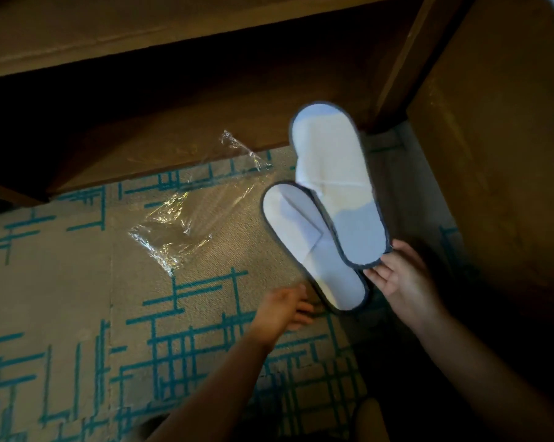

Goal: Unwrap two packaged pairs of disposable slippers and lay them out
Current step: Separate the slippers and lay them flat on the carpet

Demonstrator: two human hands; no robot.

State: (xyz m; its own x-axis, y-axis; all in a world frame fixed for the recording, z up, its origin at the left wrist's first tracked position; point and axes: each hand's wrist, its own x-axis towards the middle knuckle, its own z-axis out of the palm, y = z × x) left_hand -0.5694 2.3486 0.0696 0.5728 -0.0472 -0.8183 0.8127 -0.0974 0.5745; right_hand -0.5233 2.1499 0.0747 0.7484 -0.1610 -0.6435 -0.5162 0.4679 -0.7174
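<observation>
Over patterned carpet (62,282) beside the discarded wrapper (176,224), my right hand (400,275) pinches both slippers (329,218) by their heels, left hand (285,309) spread and empty; such a shallow hold could let one slide free.

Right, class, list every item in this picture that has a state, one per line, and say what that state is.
Upper slipper: unwrapped, heel end held by the right hand, overlapping the other slipper.
Lower slipper: unwrapped, partly under the upper one; whether it rests on the carpet is unclear.
Plastic wrapper: empty, crumpled, lying on the carpet.
Left hand: open, holding nothing, beside the lower slipper's heel.
</observation>
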